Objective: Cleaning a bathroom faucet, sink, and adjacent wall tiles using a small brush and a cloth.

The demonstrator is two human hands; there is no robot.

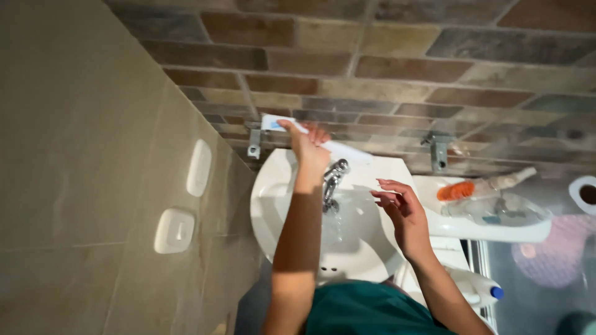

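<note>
My left hand (308, 146) is raised to the brick wall above the white sink (273, 208) and is closed on a long white tube (344, 151) with a blue mark at its left end. The tube lies level with two metal shelf brackets (254, 144). My right hand (400, 208) hovers over the right side of the basin with its fingers spread and its palm turned inward. A thin pale sliver shows at its fingertips; I cannot tell what it is. A chrome tap (333, 180) stands between my hands, and water runs from it into the basin.
A tiled wall with two white switch plates (174, 231) runs along the left. Right of the sink, a white ledge (490, 231) holds an orange brush (456, 190) and a clear container. A paper roll (584, 193) and a white bottle with a blue cap (481, 290) are at the right.
</note>
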